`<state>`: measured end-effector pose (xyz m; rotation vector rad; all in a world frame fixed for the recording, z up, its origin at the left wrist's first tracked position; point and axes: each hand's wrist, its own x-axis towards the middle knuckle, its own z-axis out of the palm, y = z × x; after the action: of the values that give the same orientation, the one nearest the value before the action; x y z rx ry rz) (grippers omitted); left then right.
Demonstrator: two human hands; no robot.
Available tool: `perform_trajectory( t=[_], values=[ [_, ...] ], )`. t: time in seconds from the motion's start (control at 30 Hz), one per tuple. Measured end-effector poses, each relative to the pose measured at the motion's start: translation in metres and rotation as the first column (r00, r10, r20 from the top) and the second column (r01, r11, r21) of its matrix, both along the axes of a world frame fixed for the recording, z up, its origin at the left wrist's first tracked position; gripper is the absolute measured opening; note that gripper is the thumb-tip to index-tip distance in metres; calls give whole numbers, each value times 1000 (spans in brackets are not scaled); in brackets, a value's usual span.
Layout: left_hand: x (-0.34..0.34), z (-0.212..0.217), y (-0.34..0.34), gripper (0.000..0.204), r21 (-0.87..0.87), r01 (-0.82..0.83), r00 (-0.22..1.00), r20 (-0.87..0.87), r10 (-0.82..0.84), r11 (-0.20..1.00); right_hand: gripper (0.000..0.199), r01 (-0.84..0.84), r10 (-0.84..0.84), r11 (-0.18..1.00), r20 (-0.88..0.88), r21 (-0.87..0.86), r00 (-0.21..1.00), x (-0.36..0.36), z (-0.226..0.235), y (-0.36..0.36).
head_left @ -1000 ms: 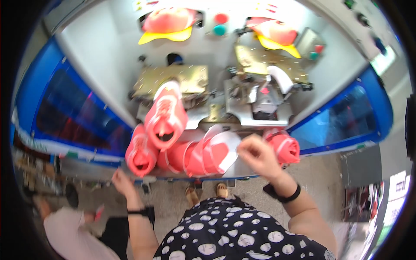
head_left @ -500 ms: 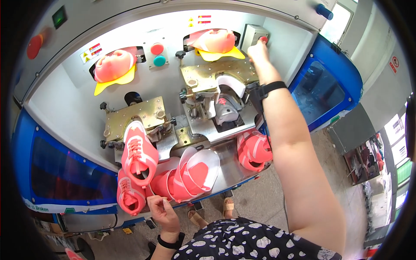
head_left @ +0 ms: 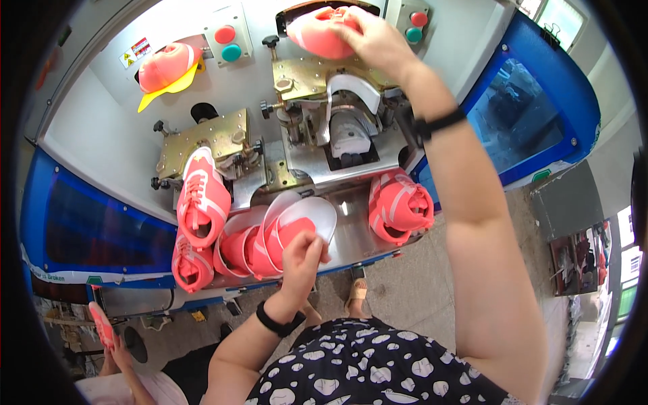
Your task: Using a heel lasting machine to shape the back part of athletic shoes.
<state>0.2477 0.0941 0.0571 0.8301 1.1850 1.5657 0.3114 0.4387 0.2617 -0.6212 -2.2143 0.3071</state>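
My right hand grips a coral shoe upper by its edge, in front of the dark upper-right opening of the machine. My left hand, fingers curled in, is over the near side of a nested stack of coral uppers with white linings; I see nothing held in it. A second coral upper sits over a yellow flap at the upper left opening. Below my right hand is a brass-plated clamp station with a white curved pad around a metal heel form.
Coral shoes lean on the left clamp station; another pair stands on the metal ledge's right end. Red and green buttons are on the back wall. Blue windowed side panels flank the machine. Another person's hand holds a coral shoe piece, lower left.
My right hand has left the red button at the right and taken hold of the upper; the yellow flap there no longer shows. My left hand has moved right and up, over the stack.
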Motion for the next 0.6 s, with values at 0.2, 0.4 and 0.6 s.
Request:
perform_trajectory(
  t=[0.2, 0.4, 0.6],
  values=[
    [17, 6, 44, 40, 56, 224, 869, 441, -225, 973, 26, -12, 38, 975, -116, 220, 993, 107, -148, -188],
    [50, -4, 87, 41, -118, 135, 936, 340, -88, 984, 28, -15, 10, 986, -26, -164, 1000, 138, -190, -201],
    [42, -17, 127, 35, -5, 36, 884, 467, -29, 999, 41, 85, -86, 996, 60, 18, 994, 101, -158, -133]
  ],
)
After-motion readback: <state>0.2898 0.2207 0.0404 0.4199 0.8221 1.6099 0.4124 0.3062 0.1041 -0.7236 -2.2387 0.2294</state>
